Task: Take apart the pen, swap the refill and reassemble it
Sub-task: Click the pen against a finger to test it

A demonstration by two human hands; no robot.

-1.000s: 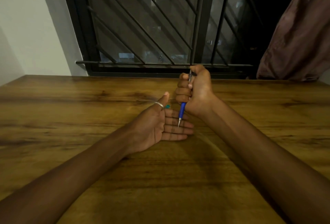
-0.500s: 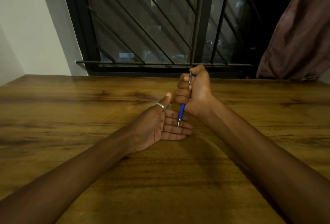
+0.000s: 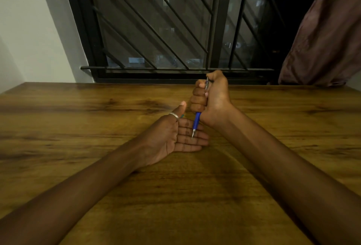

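Observation:
My right hand [image 3: 212, 98] is closed in a fist around a pen [image 3: 196, 122] with a blue grip, held upright with its thumb on the top end. The metal tip points down over the fingers of my left hand [image 3: 175, 137]. That hand lies palm up on the wooden table [image 3: 97, 127], fingers flat and apart, thumb raised, a silver ring on the thumb. A small teal piece [image 3: 182, 116] peeks out behind the left thumb; I cannot tell what it is.
A barred dark window [image 3: 166, 29] stands behind the table's far edge. A brown curtain [image 3: 322, 39] hangs at the back right. A white wall is at the left.
The pen tip has shifted very slightly over the left fingers; both hands stay in nearly the same place.

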